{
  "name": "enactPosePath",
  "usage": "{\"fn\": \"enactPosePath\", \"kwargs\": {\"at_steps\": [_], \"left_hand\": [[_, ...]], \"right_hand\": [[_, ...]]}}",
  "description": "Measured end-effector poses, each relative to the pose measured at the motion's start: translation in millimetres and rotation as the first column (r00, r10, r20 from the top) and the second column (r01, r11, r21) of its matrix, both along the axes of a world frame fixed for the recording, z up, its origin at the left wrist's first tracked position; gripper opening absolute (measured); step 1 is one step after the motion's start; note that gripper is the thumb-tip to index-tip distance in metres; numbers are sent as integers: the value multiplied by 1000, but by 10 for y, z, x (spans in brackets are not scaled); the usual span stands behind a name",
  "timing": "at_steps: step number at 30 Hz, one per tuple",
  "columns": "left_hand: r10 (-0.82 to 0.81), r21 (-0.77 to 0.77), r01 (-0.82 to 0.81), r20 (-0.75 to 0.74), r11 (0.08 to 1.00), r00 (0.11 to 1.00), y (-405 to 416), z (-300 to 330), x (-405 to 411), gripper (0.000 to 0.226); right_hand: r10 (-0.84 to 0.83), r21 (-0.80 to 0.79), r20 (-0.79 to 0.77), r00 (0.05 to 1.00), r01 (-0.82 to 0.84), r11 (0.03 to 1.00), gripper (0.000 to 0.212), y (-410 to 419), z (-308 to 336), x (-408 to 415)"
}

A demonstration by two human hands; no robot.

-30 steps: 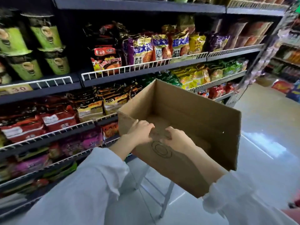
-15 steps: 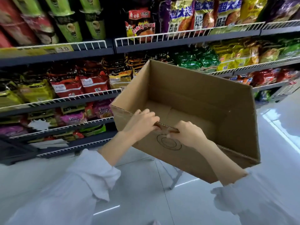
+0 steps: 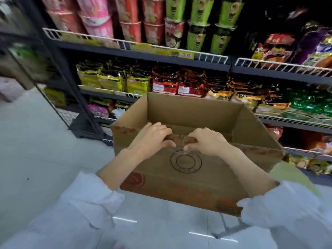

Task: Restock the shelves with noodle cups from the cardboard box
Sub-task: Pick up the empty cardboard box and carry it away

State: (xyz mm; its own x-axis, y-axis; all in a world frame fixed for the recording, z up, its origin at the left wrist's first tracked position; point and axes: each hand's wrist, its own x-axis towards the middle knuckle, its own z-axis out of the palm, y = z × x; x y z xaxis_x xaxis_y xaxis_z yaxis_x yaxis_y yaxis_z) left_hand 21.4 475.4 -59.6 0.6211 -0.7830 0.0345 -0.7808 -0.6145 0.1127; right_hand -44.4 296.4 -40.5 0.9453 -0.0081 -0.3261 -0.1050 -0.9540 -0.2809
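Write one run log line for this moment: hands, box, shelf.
left hand: grips box rim | right hand: grips box rim | box: no cups visible inside | cups: on top shelf

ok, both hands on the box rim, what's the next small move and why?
Probably set the cardboard box aside. The left hand and right hand both grip its near rim, the visible interior shows no cups, and the noodle cups already stand on the top shelf.
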Motion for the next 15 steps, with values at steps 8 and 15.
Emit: {"fn": "enactPosePath", "kwargs": {"at_steps": [8, 15], "left_hand": [[275, 53, -273, -42, 961, 960, 2443, -119, 1005, 54], [567, 2, -569, -68, 823, 821, 4372, -233, 1630, 34]], "right_hand": [[336, 132, -58, 940, -326, 936, 30, 2291, -174, 1535], [582, 178, -48, 812, -567, 804, 26, 4287, -409, 2805]]}}
